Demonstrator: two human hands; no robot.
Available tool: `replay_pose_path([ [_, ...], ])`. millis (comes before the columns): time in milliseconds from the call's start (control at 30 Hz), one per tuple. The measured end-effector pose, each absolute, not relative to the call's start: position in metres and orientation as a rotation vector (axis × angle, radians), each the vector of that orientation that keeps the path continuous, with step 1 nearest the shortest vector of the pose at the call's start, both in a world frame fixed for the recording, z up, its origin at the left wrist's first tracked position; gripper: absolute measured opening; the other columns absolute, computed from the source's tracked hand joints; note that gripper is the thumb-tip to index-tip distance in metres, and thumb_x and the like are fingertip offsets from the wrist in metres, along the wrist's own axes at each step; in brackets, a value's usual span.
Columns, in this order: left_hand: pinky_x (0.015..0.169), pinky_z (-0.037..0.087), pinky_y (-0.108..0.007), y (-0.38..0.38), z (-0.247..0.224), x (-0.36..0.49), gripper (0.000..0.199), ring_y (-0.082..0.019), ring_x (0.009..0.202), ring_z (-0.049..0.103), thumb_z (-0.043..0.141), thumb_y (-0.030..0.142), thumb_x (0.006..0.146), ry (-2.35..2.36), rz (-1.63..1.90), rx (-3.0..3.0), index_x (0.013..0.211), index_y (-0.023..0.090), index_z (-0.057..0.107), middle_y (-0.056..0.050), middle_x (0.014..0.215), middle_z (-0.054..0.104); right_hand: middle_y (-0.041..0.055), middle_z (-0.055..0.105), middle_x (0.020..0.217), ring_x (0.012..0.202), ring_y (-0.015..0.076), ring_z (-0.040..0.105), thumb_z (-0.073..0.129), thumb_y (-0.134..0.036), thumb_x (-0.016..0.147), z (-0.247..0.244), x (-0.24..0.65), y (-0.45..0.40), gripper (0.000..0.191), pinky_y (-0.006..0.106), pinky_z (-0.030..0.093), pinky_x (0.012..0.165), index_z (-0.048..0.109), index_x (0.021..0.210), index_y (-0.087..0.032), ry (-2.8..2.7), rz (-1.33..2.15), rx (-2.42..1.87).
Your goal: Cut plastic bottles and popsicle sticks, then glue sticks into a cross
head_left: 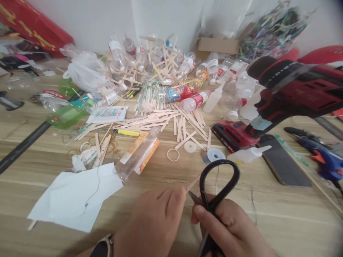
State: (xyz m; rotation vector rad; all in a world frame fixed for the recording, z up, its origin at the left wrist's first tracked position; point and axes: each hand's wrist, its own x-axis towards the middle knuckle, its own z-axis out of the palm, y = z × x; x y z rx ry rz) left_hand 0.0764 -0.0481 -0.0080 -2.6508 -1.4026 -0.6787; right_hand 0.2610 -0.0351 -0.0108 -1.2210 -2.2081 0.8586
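Note:
My left hand (158, 214) is closed, thumb and fingers pinching a thin wooden stick (193, 183) that pokes out toward the upper right. In my right hand (230, 225) is a pair of scissors (235, 175) with black looped handles, gripped around the middle with the loops upward. One pointed blade juts left between the hands, its tip close to the stick; whether they touch I cannot tell. Just beyond the hands lie a wire spool (214, 155), a pale ring (173, 155) and a clear plastic bottle (139, 153) with an orange label.
A red and black cordless drill (297, 89) stands at the right, near a phone (286, 160) and a blue glue gun (325, 157). White paper (72, 200) lies at the left. Farther back are wooden sticks (152, 119), plastic bottles and a yellow-handled screwdriver (128, 132).

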Motion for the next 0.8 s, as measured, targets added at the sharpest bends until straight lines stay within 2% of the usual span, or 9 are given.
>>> replay_pose_path([
  [167, 0.054, 0.058, -0.029, -0.0476, -0.0062, 0.0723, 0.033, -0.020, 0.061, 0.070, 0.026, 0.003, 0.093, -1.352, -0.671, -2.672, 0.109, 0.010, 0.054, -0.006, 0.076, 0.073, -0.0004, 0.058, 0.054, 0.046, 0.0128, 0.054, 0.045, -0.029, 0.099, -0.0067, 0.2621, -0.0344, 0.035, 0.022, 0.045, 0.047, 0.056, 0.068, -0.021, -2.192, 0.640, -1.180],
  [300, 0.053, 0.057, -0.028, -0.0438, -0.0016, 0.0730, 0.033, -0.019, 0.061, 0.070, 0.026, 0.005, 0.095, -1.333, -0.691, -2.653, 0.107, 0.011, 0.055, -0.006, 0.077, 0.074, -0.0047, 0.052, 0.049, 0.041, 0.0094, 0.049, 0.039, -0.030, 0.102, -0.0047, 0.2609, -0.0342, 0.038, 0.017, 0.037, 0.039, 0.055, 0.069, -0.021, -2.157, 0.915, -1.190],
  [500, 0.051, 0.056, -0.028, -0.0448, 0.0000, 0.0742, 0.032, -0.019, 0.057, 0.068, 0.026, 0.004, 0.095, -1.341, -0.708, -2.650, 0.102, 0.012, 0.057, -0.005, 0.072, 0.072, -0.0021, 0.055, 0.050, 0.042, 0.0125, 0.052, 0.040, -0.026, 0.101, -0.0139, 0.2633, -0.0361, 0.035, 0.024, 0.041, 0.044, 0.055, 0.069, -0.022, -2.250, 0.561, -1.132],
  [600, 0.054, 0.058, -0.029, -0.0466, -0.0033, 0.0727, 0.032, -0.020, 0.062, 0.069, 0.028, 0.005, 0.095, -1.338, -0.671, -2.693, 0.108, 0.010, 0.057, -0.007, 0.077, 0.073, -0.0019, 0.059, 0.055, 0.045, 0.0123, 0.056, 0.041, -0.028, 0.101, -0.0136, 0.2643, -0.0364, 0.032, 0.022, 0.044, 0.045, 0.055, 0.074, -0.023, -2.231, 0.689, -1.173],
  [667, 0.057, 0.058, -0.030, -0.0470, -0.0048, 0.0722, 0.034, -0.020, 0.065, 0.070, 0.028, 0.007, 0.096, -1.379, -0.744, -2.739, 0.112, 0.011, 0.057, -0.008, 0.083, 0.075, -0.0021, 0.061, 0.059, 0.047, 0.0113, 0.058, 0.043, -0.028, 0.101, -0.0120, 0.2647, -0.0359, 0.030, 0.020, 0.045, 0.045, 0.054, 0.074, -0.022, -2.229, 0.746, -1.191],
  [800, 0.070, 0.058, -0.027, -0.0466, -0.0011, 0.0729, 0.032, -0.018, 0.080, 0.071, 0.032, 0.018, 0.101, -1.571, -1.103, -2.873, 0.119, 0.016, 0.058, -0.008, 0.097, 0.076, -0.0010, 0.063, 0.062, 0.053, 0.0127, 0.062, 0.047, -0.025, 0.100, -0.0111, 0.2680, -0.0334, 0.025, 0.021, 0.047, 0.051, 0.057, 0.078, -0.021, -2.251, 0.485, -1.081],
])
